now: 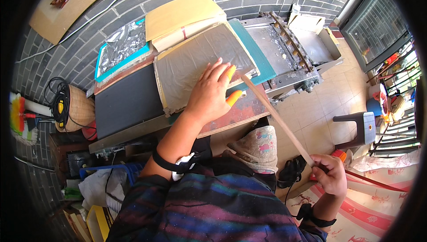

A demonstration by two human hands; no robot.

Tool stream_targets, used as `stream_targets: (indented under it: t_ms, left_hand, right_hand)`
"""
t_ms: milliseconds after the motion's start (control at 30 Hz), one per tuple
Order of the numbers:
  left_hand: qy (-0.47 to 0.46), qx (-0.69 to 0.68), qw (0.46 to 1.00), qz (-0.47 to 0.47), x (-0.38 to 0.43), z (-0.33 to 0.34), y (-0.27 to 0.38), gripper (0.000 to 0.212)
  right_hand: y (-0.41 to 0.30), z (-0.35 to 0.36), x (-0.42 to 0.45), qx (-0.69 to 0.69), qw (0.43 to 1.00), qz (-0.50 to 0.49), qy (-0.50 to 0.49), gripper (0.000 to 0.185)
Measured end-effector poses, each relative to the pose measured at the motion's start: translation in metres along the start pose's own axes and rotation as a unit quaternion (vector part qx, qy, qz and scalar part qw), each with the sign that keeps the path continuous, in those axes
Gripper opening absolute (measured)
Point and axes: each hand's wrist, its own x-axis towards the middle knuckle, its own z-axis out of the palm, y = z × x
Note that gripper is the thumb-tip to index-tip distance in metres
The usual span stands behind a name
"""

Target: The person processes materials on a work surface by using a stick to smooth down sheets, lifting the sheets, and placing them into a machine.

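Observation:
My left hand (pixel 210 92) lies palm down on a wrinkled grey sheet (pixel 196 58) that covers a flat rectangular slab. Orange finger covers sit on its thumb and index finger, and nothing is gripped in it. Pinched between the thumb and fingers of my right hand (pixel 328 175), off to the lower right, is a long flat light-brown strip (pixel 277 115). The strip runs straight and slanting up to the slab's near right edge, close to my left fingertips. Whether it is fixed there, I cannot tell. Under the slab shows a teal ribbed mat (pixel 255 53).
A metal machine with a roller bar (pixel 290 42) adjoins the bench's right end. Behind the slab lie a tan board (pixel 185 13) and a turquoise-rimmed tray (pixel 121 50) with crinkled shiny film. A dark panel (pixel 128 105) spans the left. A plastic stool (pixel 358 128) stands right.

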Motion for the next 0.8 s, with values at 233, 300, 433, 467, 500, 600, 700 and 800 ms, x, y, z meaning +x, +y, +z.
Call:
stream_targets:
  t_ms: [233, 300, 433, 467, 500, 600, 700, 800]
  left_hand:
    - [0.061, -0.018, 0.998, -0.008, -0.008, 0.000, -0.003, 0.049]
    - [0.066, -0.031, 0.997, 0.006, -0.008, -0.001, -0.002, 0.046]
    - [0.062, -0.037, 0.997, 0.010, -0.007, -0.003, 0.000, 0.045]
    - [0.063, -0.040, 0.997, 0.010, -0.007, -0.003, 0.000, 0.046]
    - [0.064, -0.041, 0.997, 0.011, -0.007, -0.004, 0.000, 0.046]
    - [0.058, -0.048, 0.997, 0.009, -0.006, -0.005, 0.000, 0.046]
    - [0.049, -0.050, 0.998, 0.000, -0.004, -0.005, -0.002, 0.048]
    - [0.046, -0.048, 0.998, -0.004, 0.009, -0.004, -0.001, 0.051]
  right_hand:
    - [-0.003, 0.003, 0.009, 0.024, 0.999, 0.030, -0.015, 0.027]
    - [0.002, 0.006, 0.012, 0.028, 0.999, 0.029, -0.008, 0.027]
    - [0.006, 0.011, 0.020, 0.063, 0.996, 0.060, 0.017, 0.028]
    - [0.009, 0.012, 0.021, 0.064, 0.996, 0.060, 0.017, 0.028]
    - [0.011, 0.013, 0.023, 0.078, 0.994, 0.066, 0.025, 0.028]
    - [0.011, 0.012, 0.026, 0.095, 0.992, 0.080, 0.031, 0.028]
    - [0.009, 0.011, 0.028, 0.100, 0.990, 0.093, 0.040, 0.028]
    - [0.003, 0.009, 0.026, 0.100, 0.989, 0.094, 0.054, 0.027]
